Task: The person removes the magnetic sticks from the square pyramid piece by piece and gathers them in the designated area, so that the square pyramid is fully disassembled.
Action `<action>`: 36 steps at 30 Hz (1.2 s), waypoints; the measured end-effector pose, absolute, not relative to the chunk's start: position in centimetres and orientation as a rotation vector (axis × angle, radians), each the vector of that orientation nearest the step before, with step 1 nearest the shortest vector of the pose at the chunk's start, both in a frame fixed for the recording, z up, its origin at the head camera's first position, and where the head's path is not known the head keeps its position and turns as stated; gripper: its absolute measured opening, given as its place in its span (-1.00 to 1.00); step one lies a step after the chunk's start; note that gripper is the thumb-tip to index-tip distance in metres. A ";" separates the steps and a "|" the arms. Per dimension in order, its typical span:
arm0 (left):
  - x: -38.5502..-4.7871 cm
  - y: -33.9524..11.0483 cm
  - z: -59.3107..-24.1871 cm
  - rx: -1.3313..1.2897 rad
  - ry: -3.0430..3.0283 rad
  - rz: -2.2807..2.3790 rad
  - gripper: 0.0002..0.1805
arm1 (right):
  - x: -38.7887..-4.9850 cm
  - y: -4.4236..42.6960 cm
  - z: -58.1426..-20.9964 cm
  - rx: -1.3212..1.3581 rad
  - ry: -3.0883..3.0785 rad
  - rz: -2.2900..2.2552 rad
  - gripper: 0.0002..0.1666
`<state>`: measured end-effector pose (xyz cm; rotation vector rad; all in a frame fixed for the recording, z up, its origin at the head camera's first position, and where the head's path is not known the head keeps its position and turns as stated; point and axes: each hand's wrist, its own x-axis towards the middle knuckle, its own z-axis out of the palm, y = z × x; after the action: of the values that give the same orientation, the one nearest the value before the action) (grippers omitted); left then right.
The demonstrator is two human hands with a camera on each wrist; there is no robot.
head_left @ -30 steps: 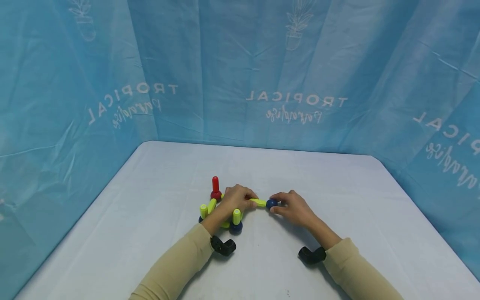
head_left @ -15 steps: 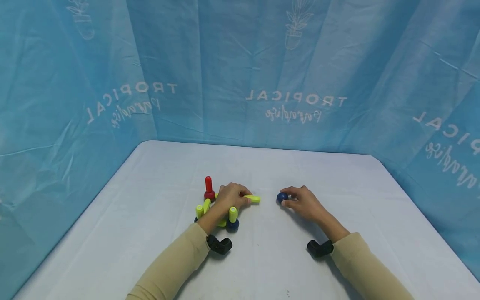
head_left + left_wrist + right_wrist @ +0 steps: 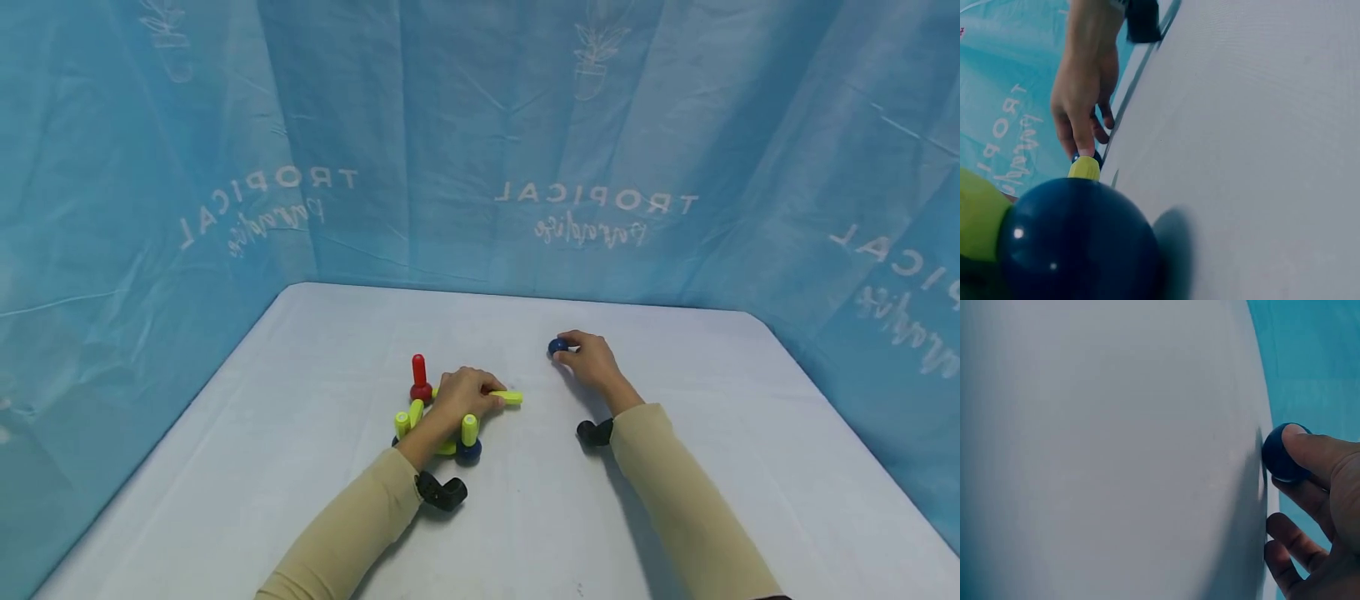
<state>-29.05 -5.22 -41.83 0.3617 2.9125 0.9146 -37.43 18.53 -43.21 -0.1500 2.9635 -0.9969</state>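
In the head view my left hand (image 3: 467,396) grips a yellow-green rod (image 3: 512,397), whose free end points right. Under and around that wrist lies a structure of yellow-green rods and balls. A dark blue ball (image 3: 468,452) carries an upright rod (image 3: 469,429); a red ball (image 3: 422,392) bears a red rod (image 3: 418,367). Further back, my right hand (image 3: 592,364) pinches a loose dark blue ball (image 3: 557,347) between thumb and finger, apart from the rod. The right wrist view shows this ball (image 3: 1282,453) too. A near ball (image 3: 1079,240) hides the left hand in the left wrist view.
A white-covered table (image 3: 540,517) lies beneath everything. Blue printed curtains (image 3: 465,150) hang behind it and at both sides. Each wrist wears a black camera, such as the left one (image 3: 442,492).
My right hand has pulled the dark blue ball off the rod's end, rightward, then moved it away toward the table's back. The left hand shifted slightly left with the structure, then stayed nearly still.
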 end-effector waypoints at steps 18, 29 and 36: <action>-29.2 -5.1 -41.9 0.365 2.904 0.907 -0.75 | -39.3 18.5 -42.6 -0.043 2.938 -1.028 -0.39; -28.5 -4.6 -40.3 0.223 2.885 1.099 -0.63 | -38.0 19.6 -41.8 -0.126 3.013 -1.068 -0.36; -26.9 -5.6 -36.5 0.239 2.958 1.178 -0.62 | -35.2 16.9 -41.6 -0.303 3.124 -1.149 -0.41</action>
<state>-26.90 -5.57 -36.49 0.2394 2.9582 1.1779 -35.17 16.94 -41.56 -0.3025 3.1237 -1.1494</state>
